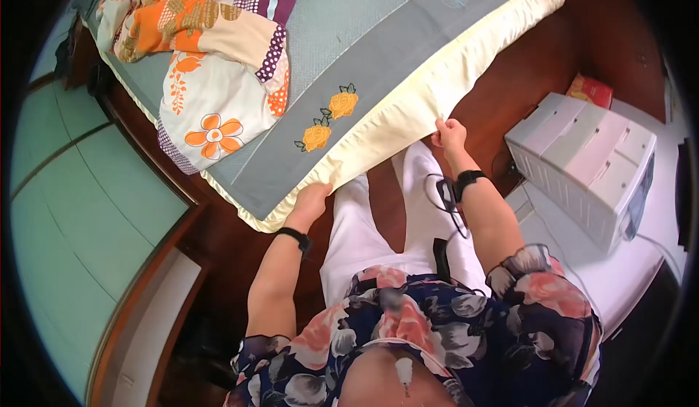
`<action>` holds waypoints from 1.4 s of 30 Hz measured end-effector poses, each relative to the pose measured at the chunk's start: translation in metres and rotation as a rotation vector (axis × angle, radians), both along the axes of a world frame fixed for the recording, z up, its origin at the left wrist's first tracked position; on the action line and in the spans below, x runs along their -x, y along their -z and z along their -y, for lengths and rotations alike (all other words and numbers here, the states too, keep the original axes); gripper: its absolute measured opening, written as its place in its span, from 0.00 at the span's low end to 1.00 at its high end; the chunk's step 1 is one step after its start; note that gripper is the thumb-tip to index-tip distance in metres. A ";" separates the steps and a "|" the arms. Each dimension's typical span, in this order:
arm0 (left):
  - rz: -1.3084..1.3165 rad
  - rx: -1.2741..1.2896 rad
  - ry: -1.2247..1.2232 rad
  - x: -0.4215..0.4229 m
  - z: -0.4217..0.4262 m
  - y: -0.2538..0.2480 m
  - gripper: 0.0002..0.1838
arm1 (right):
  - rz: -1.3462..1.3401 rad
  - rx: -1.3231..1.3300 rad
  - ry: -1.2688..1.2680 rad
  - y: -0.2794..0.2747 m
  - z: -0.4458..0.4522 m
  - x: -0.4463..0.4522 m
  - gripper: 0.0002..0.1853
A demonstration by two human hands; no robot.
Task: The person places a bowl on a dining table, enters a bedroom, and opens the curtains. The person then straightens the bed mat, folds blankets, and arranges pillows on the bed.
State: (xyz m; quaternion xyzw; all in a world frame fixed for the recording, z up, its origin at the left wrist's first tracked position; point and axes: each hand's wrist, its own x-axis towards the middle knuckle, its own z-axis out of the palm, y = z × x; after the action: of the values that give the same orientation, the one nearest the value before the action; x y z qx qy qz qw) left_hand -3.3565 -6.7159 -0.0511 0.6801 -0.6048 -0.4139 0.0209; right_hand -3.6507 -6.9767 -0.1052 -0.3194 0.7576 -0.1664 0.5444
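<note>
A cream-coloured, satiny bed sheet (404,119) hangs over the near side of the bed, its edge drawn toward me. My left hand (312,202) grips that edge near the bed's lower left corner. Farther right, my right hand (451,135) pinches the same edge and pulls it taut into a point. On top of the sheet lies a grey-blue bed mat (291,116) with a darker grey border, embroidered with two yellow roses (329,118). Both wrists carry black bands, and a dark cable loop hangs by the right one.
A crumpled quilt (211,108) with orange flowers covers the bed's upper left. To the right, a white drawer unit (582,163) stands on a white surface (582,276), with a red packet (590,90) behind it. Green-panelled wardrobe doors (80,239) line the left. The floor (502,65) is reddish-brown.
</note>
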 end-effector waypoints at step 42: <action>-0.713 0.193 -2.749 -0.028 -0.069 0.085 0.19 | -0.271 -0.077 -0.707 -0.002 0.222 -0.040 0.15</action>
State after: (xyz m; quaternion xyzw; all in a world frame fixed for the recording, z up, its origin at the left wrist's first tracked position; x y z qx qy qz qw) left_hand -3.3283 -6.6468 -0.1361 0.5740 0.5380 -0.1689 0.5938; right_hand -3.6107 -7.1983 -0.1033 -0.5594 0.6714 0.1041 0.4748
